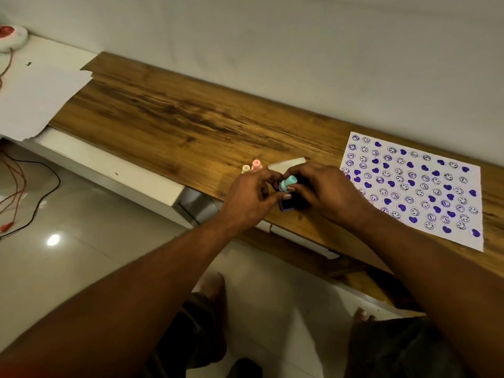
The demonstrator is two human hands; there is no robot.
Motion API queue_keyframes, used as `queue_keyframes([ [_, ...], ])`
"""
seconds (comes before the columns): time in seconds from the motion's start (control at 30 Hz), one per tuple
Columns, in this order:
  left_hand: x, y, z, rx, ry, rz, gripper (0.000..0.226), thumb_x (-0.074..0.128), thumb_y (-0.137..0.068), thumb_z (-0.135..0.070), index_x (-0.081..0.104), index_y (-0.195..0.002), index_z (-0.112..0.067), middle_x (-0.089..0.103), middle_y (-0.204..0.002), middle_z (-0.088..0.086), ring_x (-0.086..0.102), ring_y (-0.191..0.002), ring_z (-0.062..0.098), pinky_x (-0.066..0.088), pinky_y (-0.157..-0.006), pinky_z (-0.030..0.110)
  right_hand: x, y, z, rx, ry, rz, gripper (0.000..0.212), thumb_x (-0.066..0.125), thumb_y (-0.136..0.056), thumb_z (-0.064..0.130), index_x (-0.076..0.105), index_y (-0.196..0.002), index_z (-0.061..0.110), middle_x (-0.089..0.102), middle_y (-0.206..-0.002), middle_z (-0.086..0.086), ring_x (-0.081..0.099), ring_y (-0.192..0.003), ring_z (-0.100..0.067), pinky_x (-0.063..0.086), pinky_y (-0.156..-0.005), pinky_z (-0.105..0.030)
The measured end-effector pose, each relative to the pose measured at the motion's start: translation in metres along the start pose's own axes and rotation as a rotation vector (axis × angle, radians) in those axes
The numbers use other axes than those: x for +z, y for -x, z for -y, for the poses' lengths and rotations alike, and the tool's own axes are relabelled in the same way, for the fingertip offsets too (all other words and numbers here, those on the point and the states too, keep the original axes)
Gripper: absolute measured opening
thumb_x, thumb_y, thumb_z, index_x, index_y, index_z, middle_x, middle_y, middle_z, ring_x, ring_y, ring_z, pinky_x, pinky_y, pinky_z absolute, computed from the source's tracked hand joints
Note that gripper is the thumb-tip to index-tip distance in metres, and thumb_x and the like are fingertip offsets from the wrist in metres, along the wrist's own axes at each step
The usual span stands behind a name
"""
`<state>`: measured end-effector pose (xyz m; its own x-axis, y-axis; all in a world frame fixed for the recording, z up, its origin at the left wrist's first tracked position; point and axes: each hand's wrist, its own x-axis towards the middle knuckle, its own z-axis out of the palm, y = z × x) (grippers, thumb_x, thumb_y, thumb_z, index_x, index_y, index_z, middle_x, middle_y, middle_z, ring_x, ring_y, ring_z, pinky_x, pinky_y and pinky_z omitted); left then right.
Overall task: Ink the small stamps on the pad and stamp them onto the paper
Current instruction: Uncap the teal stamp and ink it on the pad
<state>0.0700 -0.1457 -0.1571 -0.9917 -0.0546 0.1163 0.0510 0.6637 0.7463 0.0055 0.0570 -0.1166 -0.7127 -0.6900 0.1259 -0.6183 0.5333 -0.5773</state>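
Note:
A small teal stamp (287, 183) is pinched in my right hand (324, 193) and pressed down on a purple ink pad (287, 206) near the table's front edge. My left hand (249, 199) steadies the pad, its thumb on the pad's left side. Just behind my left hand stand a pink stamp (256, 164) and a cream stamp (246, 168). The clear lid (287, 165) of the pad lies behind my hands. To the right lies the white paper (413, 188), covered with several purple hearts and smiley prints.
The wooden table top (174, 118) runs along a white wall. A white sheet (35, 96) overlaps its far left end. Red and black wires (16, 192) trail on the tiled floor at left. My knees and feet show below the table edge.

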Motion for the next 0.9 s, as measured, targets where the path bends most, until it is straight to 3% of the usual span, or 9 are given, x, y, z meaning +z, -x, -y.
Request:
queue_keyframes([
  [0.1,-0.002,0.005,0.002,-0.018,0.011,0.013,0.039,0.086,-0.086,-0.037,0.076,-0.120,-0.023,0.069,-0.090,-0.016,0.061,-0.068,0.010,0.053,-0.060,0.029,0.004,0.000,0.000,-0.003,-0.040,0.006,0.025,0.070,-0.098,0.025,0.073,-0.122,0.016,0.074,-0.110,-0.001,0.069,-0.097,-0.015,0.057,-0.081,-0.033],
  [0.27,-0.010,0.015,0.019,-0.054,-0.063,-0.022,0.036,0.086,-0.085,-0.038,0.078,-0.118,-0.028,0.068,-0.088,-0.018,0.058,-0.070,-0.008,0.040,-0.061,0.014,0.005,0.000,-0.004,0.053,-0.070,-0.101,0.026,0.074,-0.095,0.032,0.075,-0.117,0.018,0.074,-0.100,0.004,0.066,-0.086,-0.009,0.052,-0.068,-0.025],
  [0.4,-0.016,0.019,0.034,-0.144,-0.188,-0.070,0.039,0.082,-0.087,-0.047,0.076,-0.122,-0.032,0.066,-0.090,-0.018,0.063,-0.083,0.002,0.051,-0.070,0.026,0.004,-0.003,-0.011,0.124,-0.094,-0.116,0.030,0.076,-0.094,0.032,0.074,-0.121,0.020,0.074,-0.096,0.006,0.066,-0.084,-0.008,0.052,-0.066,-0.025],
  [0.6,-0.013,0.016,0.043,-0.152,-0.291,-0.127,0.046,0.074,-0.090,-0.056,0.072,-0.130,-0.033,0.072,-0.100,-0.012,0.064,-0.090,0.007,0.053,-0.072,0.028,0.009,-0.007,-0.013,0.166,-0.075,-0.107,0.031,0.076,-0.094,0.031,0.074,-0.123,0.021,0.073,-0.100,0.007,0.065,-0.085,-0.004,0.046,-0.064,-0.016],
  [0.9,-0.007,0.012,0.033,-0.216,-0.324,-0.141,0.051,0.074,-0.091,-0.052,0.067,-0.138,-0.033,0.074,-0.100,-0.012,0.068,-0.097,0.010,0.059,-0.083,0.038,0.003,0.001,-0.022,0.199,-0.065,-0.117,0.028,0.075,-0.095,0.035,0.076,-0.119,0.021,0.075,-0.097,0.006,0.067,-0.083,-0.007,0.048,-0.065,-0.020],
])
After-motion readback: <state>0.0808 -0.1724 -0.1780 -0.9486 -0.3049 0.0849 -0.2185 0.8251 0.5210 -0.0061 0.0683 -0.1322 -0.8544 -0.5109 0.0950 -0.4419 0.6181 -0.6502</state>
